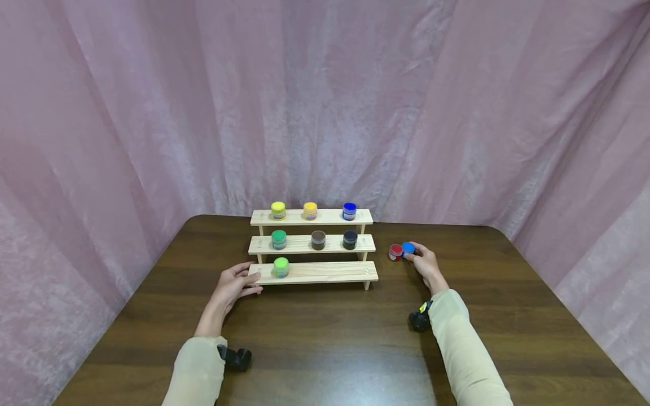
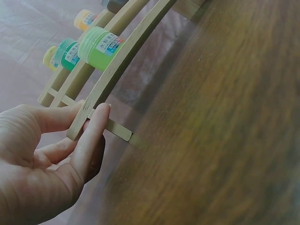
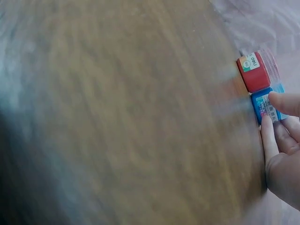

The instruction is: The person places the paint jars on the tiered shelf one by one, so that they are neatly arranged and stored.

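My left hand (image 1: 235,286) grips the left end of the lowest step of a three-step wooden rack (image 1: 325,273), thumb above and fingers below. Close to that hand, a light green paint jar (image 2: 100,49) stands on the same step. Off the rack's right side, my right hand (image 1: 425,265) holds a light blue paint jar (image 1: 408,250) between thumb and fingers, low at the table. A red paint jar (image 3: 254,72) stands right beside the blue one, their sides together in the right wrist view.
On the middle step are a green jar (image 1: 279,239), a brown jar (image 1: 318,240) and a black jar (image 1: 350,239). The top step bears a yellow jar (image 1: 278,211), an orange-yellow jar (image 1: 310,211) and a dark blue jar (image 1: 349,211). A pink curtain (image 1: 325,113) hangs behind the brown wooden table (image 1: 325,344).
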A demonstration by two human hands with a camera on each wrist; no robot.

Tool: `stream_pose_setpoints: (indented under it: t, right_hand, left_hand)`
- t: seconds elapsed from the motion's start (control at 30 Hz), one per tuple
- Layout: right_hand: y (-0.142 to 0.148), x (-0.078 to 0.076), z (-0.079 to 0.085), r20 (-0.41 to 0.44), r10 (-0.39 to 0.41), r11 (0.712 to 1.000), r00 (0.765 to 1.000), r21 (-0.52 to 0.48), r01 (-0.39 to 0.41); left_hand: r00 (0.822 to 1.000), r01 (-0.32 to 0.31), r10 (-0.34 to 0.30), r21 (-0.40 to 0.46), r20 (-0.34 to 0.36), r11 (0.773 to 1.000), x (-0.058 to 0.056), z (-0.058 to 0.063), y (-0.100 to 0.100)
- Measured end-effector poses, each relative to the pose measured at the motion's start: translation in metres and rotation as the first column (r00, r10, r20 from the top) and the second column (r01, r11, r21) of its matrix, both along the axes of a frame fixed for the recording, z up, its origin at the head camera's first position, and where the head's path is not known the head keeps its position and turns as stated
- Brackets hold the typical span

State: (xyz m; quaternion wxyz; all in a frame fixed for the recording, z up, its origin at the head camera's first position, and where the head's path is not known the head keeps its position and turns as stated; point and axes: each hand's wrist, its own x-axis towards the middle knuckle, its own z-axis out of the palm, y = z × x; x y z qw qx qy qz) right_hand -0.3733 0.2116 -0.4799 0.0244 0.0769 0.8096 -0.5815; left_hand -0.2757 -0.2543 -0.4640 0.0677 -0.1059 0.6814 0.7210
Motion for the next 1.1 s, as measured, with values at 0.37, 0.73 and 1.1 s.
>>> stream_pose_setpoints:
  t: [0.37,0.73,1.1]
  right_hand:
    - [-0.005,0.001,-0.003,-0.023,-0.091,0.995,0.996,-0.033,0.090]
    - [-0.002,0.007,0.003,0.005,-0.134,0.985,0.991,-0.105,0.134]
    - [-0.004,0.007,0.009,-0.100,-0.332,0.927,0.938,-0.218,0.305]
  left_hand:
    - [1.000,-0.004,0.004,0.008,0.003,1.000,0.003,0.002,-0.002]
    - [1.000,0.005,-0.005,-0.003,0.006,1.000,0.002,0.002,0.001]
    - [1.000,-0.001,0.001,-0.006,0.000,1.000,0.002,0.003,0.001]
